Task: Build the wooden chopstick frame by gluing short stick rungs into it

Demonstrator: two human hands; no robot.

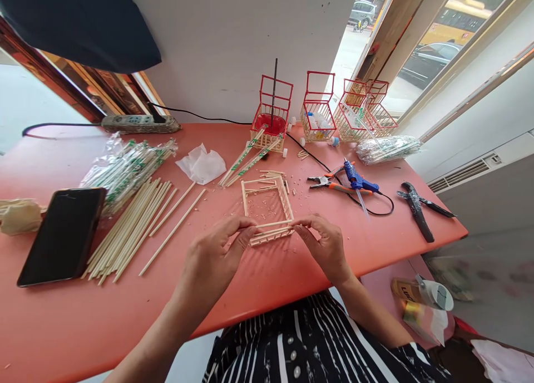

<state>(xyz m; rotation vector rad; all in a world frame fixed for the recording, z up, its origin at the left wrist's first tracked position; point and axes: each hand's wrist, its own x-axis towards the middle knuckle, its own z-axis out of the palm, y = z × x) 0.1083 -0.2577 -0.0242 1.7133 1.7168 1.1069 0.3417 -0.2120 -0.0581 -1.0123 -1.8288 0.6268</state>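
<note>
We observe both hands, left hand [219,246] and right hand [325,246], with thumb and fingers pinched together on opposite ends of a thin stick [273,231]. It lies along the near side of a small wooden frame [286,203] resting on the table [54,327]; whether it is fixed there, we cannot tell. Bare sticks [125,232] lie at our left, a glue gun [354,177] at our right.

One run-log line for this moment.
left hand: pinching stick; right hand: pinching same stick; lattice frame: on table; glue gun: on table
</note>
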